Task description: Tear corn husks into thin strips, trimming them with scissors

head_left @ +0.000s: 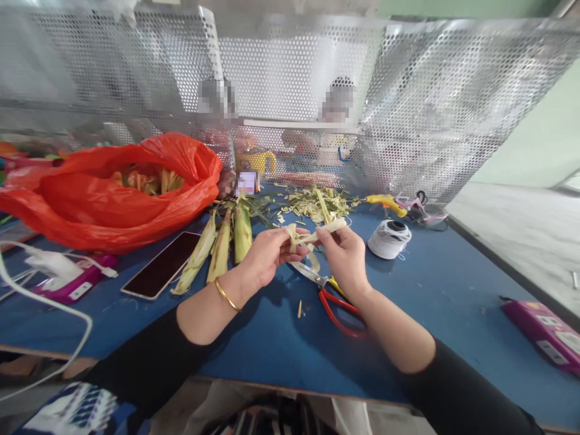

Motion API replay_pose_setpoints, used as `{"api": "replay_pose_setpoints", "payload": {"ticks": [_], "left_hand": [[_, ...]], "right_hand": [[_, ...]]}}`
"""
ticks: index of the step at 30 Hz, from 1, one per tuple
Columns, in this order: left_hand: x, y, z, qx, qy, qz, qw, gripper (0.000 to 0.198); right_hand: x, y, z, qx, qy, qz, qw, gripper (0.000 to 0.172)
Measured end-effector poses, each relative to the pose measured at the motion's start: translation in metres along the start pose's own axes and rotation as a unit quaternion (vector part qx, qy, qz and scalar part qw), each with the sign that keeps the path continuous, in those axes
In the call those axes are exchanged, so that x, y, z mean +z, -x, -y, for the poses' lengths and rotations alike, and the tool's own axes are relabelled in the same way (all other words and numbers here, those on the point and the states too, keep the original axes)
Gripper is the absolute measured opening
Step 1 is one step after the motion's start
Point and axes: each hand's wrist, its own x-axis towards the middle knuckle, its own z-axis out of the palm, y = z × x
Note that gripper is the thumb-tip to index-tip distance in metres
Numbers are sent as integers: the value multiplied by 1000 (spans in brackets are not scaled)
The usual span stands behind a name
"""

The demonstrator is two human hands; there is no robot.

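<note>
Pale strips of corn husk [309,238] stretch between my two hands, above the middle of the blue table. My left hand [270,251] pinches a looped or folded end of the husk. Thumb and fingers of my right hand [343,257] close on the other end, where a flat piece sticks out. Below them lie scissors [344,315] with red and yellow handles, their blades partly hidden under my hands. Left of my hands rest several corn husks [243,232], still in long pointed shapes. Behind my hands is a heap of shredded husk [317,204].
A red plastic bag [113,211] with husk pieces inside stands at the left, by a phone [161,266] and a purple power strip [75,281]. To the right are white thread [389,239], a yellow glue gun [387,203], glasses [421,210] and another power strip [546,332]. A perforated metal screen [294,72] rises behind.
</note>
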Motion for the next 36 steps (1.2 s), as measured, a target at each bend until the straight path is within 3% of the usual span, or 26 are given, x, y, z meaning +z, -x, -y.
{"api": "replay_pose_setpoints", "payload": {"ticks": [5, 10, 18, 25, 31, 36], "left_hand": [[-1, 0, -1, 15, 8, -13, 1000, 18], [0, 1, -2, -21, 27, 13, 999, 21], [2, 1, 1, 26, -37, -13, 999, 20], [2, 2, 2, 21, -57, 2, 998, 19], [4, 3, 5, 39, -34, -2, 999, 18], [4, 4, 5, 18, 12, 40, 999, 19]], "right_hand": [[7, 0, -3, 126, -107, 46, 985, 30], [11, 5, 6, 237, -157, 111, 952, 19], [4, -2, 3, 101, -50, 50, 992, 26], [2, -2, -1, 73, -43, 31, 996, 28], [3, -3, 1, 137, -63, 40, 988, 25], [2, -4, 9, 241, -90, 121, 959, 24]]}}
